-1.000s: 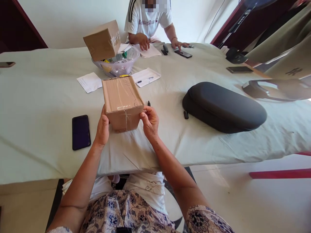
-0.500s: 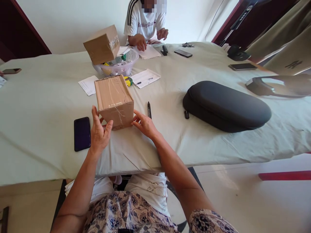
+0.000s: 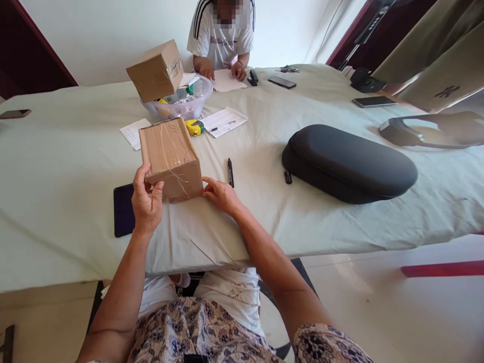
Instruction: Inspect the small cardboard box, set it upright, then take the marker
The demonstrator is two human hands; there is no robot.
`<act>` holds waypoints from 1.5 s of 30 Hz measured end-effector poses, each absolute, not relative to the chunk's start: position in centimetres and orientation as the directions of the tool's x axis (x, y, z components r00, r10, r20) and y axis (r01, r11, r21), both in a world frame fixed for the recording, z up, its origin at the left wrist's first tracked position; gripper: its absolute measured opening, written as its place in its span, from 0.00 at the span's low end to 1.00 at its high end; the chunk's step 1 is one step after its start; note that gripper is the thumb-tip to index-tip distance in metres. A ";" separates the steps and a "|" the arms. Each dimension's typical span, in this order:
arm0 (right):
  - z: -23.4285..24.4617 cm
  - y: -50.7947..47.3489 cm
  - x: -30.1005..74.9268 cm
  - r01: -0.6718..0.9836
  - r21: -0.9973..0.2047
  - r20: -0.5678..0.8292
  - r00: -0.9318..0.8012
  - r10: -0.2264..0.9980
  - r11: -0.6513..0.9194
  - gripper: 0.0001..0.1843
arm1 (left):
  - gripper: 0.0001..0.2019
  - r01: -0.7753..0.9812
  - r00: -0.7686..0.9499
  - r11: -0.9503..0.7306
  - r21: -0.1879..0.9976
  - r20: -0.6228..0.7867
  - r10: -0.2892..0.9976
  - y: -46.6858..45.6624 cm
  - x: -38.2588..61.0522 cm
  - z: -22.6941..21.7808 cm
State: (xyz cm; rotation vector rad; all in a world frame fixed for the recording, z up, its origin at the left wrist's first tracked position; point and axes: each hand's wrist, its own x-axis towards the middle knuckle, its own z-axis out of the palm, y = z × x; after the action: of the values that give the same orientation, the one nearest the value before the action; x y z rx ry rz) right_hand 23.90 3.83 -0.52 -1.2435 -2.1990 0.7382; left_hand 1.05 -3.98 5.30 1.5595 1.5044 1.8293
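Observation:
A taped cardboard box stands on the pale cloth-covered table in front of me. My left hand grips its near left corner, thumb on the front face and fingers round the side. My right hand rests at the box's lower right edge, fingers curled against it and touching the cloth. A dark phone lies just left of my left hand, partly hidden by it. A black pen lies to the right of the box.
A large black case lies to the right. Behind the box are a yellow tape measure, papers, and a clear bowl with a second cardboard box on it. A person sits at the far side. Phones lie farther right.
The box has shifted left and turned slightly. My left hand has gone from open beside it to gripping its corner. My right hand has dropped to the box's lower right edge.

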 end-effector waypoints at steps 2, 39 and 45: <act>-0.6 3.8 24.0 0.572 -0.692 0.178 -0.457 0.871 0.441 0.28 | 0.31 0.338 -0.387 -0.413 0.846 0.525 0.758 -4.2 0.9 5.2; 1.4 3.8 24.8 -0.231 -0.936 0.322 -0.251 0.913 0.267 0.27 | 0.29 -0.281 -0.530 -0.191 0.940 0.014 0.848 -4.8 -2.1 -1.5; 1.0 3.4 24.4 -0.029 -0.914 0.394 -0.285 0.874 0.404 0.31 | 0.34 0.407 -0.596 -0.029 0.913 0.289 0.749 -5.5 -2.6 -1.5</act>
State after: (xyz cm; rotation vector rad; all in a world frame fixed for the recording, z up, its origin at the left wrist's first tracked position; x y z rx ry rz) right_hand 24.39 3.38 0.95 -0.7636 -1.6077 1.0726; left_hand -2.58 -5.50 -1.48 1.2209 1.9586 1.6628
